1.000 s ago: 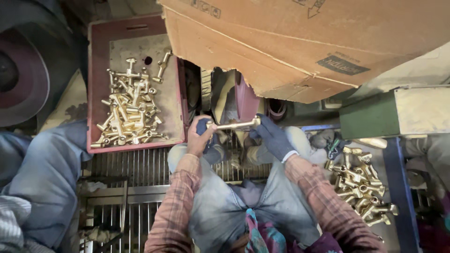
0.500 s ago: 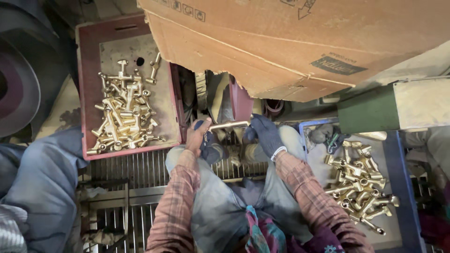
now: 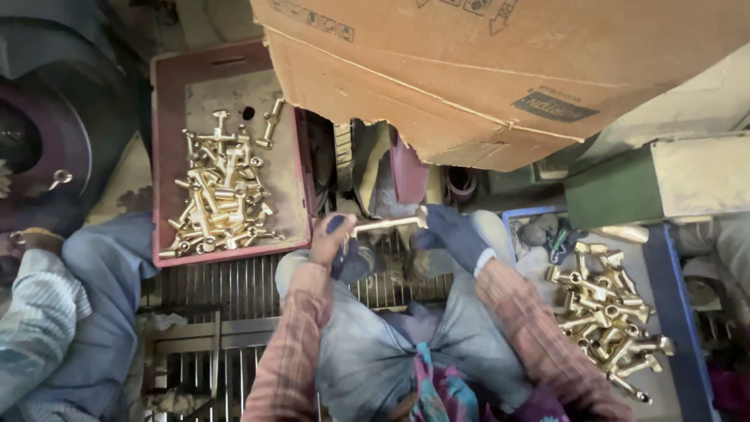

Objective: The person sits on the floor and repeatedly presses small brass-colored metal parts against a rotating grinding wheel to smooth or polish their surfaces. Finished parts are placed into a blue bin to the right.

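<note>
- Nearest the camera: checked sleeves and grey-trousered knees, both forearms reaching forward over a metal grille (image 3: 234,289).
- Just beyond the knees: left hand (image 3: 332,238) bare, dark-stained at the fingertips, pinching the left end of a brass fitting (image 3: 387,226); right hand (image 3: 449,234) in a dark blue glove, clamped on the fitting's right end; fitting held level between the two, above the grille, just short of the dark machine gap ahead.
- Compared with a second ago: fitting and both hands in nearly the same pose, only shifted with the head's movement; grasp unchanged on both ends, so no sign of release or handover, work on this piece seemingly ongoing.
- Left of the hands: maroon plastic crate (image 3: 168,156) with a loose heap of brass fittings (image 3: 219,203), well apart from the held piece.
- Right of the hands: blue tray (image 3: 672,289) with a second pile of brass parts (image 3: 605,312) and a dark rag or glove (image 3: 551,233) at its near corner.
- Far left: another person's blue-trousered leg and striped sleeve (image 3: 35,320), next to a large dark wheel (image 3: 47,148).
- Farthest, overhead: torn cardboard box (image 3: 500,70) overhanging the machine, hiding most of what lies past the hands; green box-shaped housing (image 3: 617,187) to its right.
</note>
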